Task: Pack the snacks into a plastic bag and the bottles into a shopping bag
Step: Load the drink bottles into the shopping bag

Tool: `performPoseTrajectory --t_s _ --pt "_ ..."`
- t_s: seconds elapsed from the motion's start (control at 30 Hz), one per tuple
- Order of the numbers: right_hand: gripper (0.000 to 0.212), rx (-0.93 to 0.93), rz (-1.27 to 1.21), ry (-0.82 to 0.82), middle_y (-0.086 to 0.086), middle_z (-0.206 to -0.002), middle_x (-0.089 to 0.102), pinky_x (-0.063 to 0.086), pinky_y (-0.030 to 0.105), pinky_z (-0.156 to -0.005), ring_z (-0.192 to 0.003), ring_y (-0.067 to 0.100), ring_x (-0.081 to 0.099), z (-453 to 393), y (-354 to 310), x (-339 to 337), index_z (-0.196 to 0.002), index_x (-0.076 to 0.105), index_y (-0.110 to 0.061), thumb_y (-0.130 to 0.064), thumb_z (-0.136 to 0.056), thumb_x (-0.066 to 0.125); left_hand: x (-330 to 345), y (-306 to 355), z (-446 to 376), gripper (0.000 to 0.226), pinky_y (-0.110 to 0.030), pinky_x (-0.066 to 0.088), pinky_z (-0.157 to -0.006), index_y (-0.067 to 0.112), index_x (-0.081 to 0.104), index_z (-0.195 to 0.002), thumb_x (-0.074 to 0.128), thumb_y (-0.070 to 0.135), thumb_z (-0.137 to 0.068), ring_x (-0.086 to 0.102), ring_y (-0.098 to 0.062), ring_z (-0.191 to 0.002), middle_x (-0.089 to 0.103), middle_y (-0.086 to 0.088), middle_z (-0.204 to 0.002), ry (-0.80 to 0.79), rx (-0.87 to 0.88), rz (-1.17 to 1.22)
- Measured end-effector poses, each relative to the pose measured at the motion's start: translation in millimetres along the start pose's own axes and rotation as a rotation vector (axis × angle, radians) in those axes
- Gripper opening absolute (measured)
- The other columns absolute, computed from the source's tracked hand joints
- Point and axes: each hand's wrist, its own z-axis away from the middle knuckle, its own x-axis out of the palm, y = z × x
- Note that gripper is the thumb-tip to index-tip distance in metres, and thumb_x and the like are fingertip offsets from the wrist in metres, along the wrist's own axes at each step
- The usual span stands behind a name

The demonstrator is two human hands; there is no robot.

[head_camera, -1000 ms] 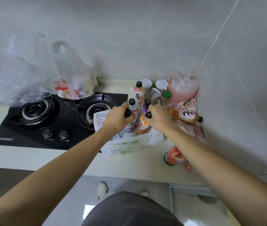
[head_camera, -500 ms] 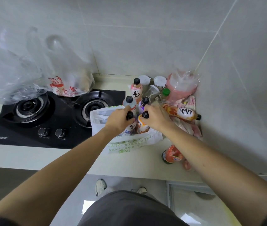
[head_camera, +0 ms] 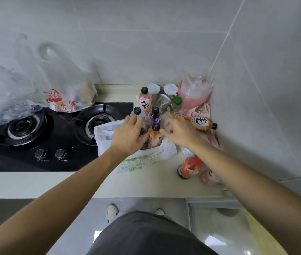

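A white shopping bag point(head_camera: 138, 161) with green print lies open on the counter beside the stove. An orange bottle point(head_camera: 154, 136) stands in it, and a second bottle is mostly hidden under my left hand point(head_camera: 127, 136). That hand hovers over the bag with its fingers spread, the tips touching a clear bottle point(head_camera: 137, 112). My right hand point(head_camera: 180, 132) is open just right of the orange bottle. Behind stand a purple bottle point(head_camera: 155, 115) and a pink bottle point(head_camera: 144, 100). Another orange bottle point(head_camera: 199, 122) lies on its side by the wall. A clear plastic bag point(head_camera: 63, 100) holding snacks sits at the back left.
A black two-burner gas stove point(head_camera: 35, 137) fills the left of the counter. In the corner are white-lidded jars point(head_camera: 170, 89), a green-capped bottle point(head_camera: 177, 103) and a pink bag of cups point(head_camera: 193, 94). A red bottle point(head_camera: 188, 166) lies near the counter's front edge.
Both hands have let go of the bottle caps they gripped. The bottles now stand in the shopping bag, and both hands have opened above them.
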Motion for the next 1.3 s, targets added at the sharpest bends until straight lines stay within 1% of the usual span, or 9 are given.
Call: performPoseTrajectory --t_s 0.07,0.3,0.47,0.6,0.7,0.83,1.13,1.23,1.3 --pt "0.029 0.027 -0.006 0.028 -0.004 -0.086 0.071 0.056 0.037 -0.069 -0.083 0.021 0.068 11 8 -5 -0.106 0.066 -0.022 -0.049 -0.097 0.066 1 14 3 0.039 -0.033 0.043 -0.051 0.017 0.049 -0.117 0.057 0.048 -0.094 0.048 -0.024 -0.099 0.051 -0.002 -0.106 0.019 0.076 0.036" --pt "0.021 0.150 0.036 0.109 -0.008 -0.085 0.067 0.057 0.037 -0.068 -0.077 0.018 0.064 56 29 -26 -0.092 0.063 -0.026 -0.047 -0.096 0.064 8 72 3 0.040 -0.033 0.046 -0.059 0.020 0.055 -0.110 0.047 0.058 -0.097 0.058 -0.022 -0.101 0.059 0.002 -0.102 -0.112 0.272 0.109" --pt "0.034 0.244 -0.031 0.197 -0.004 -0.071 0.063 0.050 0.035 -0.057 -0.065 0.018 0.060 100 46 -36 -0.080 0.059 -0.016 -0.048 -0.094 0.058 14 115 0 0.046 -0.033 0.039 -0.059 0.021 0.051 -0.121 0.045 0.061 -0.099 0.063 -0.027 -0.097 0.064 -0.002 -0.103 -0.146 0.427 0.167" --pt "0.013 0.248 -0.028 0.237 0.006 -0.089 0.069 0.047 0.032 -0.066 -0.079 0.023 0.064 145 57 -37 -0.093 0.066 -0.017 -0.030 -0.094 0.068 19 143 3 0.051 -0.036 0.046 -0.064 0.025 0.052 -0.121 0.037 0.066 -0.096 0.063 -0.026 -0.102 0.064 0.001 -0.106 -0.212 0.450 0.156" --pt "0.038 0.239 0.041 0.200 0.009 -0.118 0.065 0.034 0.026 -0.078 -0.100 0.025 0.060 169 58 -33 -0.134 0.060 -0.016 -0.022 -0.097 0.063 22 160 4 0.049 -0.033 0.040 -0.067 0.025 0.053 -0.124 0.044 0.065 -0.096 0.062 -0.026 -0.105 0.064 0.000 -0.112 -0.279 0.448 0.135" --pt "0.030 0.436 0.244 0.044 0.005 -0.128 0.054 0.045 0.035 -0.091 -0.121 0.026 0.051 187 68 -20 -0.129 0.057 -0.016 -0.028 -0.101 0.052 32 167 2 0.047 -0.037 0.050 -0.072 0.025 0.050 -0.129 0.052 0.058 -0.096 0.062 -0.028 -0.106 0.062 -0.001 -0.115 -0.385 0.442 0.082" --pt "0.024 0.532 0.199 0.075 0.004 -0.095 0.060 0.056 0.041 -0.075 -0.088 0.026 0.059 197 84 -7 -0.101 0.050 -0.021 -0.042 -0.099 0.062 43 156 8 0.024 -0.039 0.051 -0.066 0.022 0.040 -0.091 0.057 0.036 -0.098 0.059 -0.028 -0.077 0.055 0.000 -0.084 -0.478 0.420 0.204" --pt "0.027 0.484 0.205 0.087 0.002 -0.086 0.060 0.049 0.036 -0.066 -0.080 0.026 0.057 191 79 -6 -0.095 0.049 -0.022 -0.044 -0.095 0.065 36 146 15 0.029 -0.035 0.039 -0.058 0.020 0.040 -0.085 0.061 0.037 -0.097 0.050 -0.024 -0.065 0.045 0.005 -0.069 -0.452 0.363 0.286" --pt "0.024 0.415 0.102 0.101 0.003 -0.081 0.060 0.035 0.035 -0.058 -0.074 0.026 0.056 182 70 -7 -0.093 0.056 -0.015 -0.035 -0.092 0.069 30 133 19 0.032 -0.035 0.037 -0.054 0.019 0.042 -0.085 0.064 0.041 -0.094 0.052 -0.023 -0.062 0.050 0.003 -0.068 -0.403 0.299 0.340"
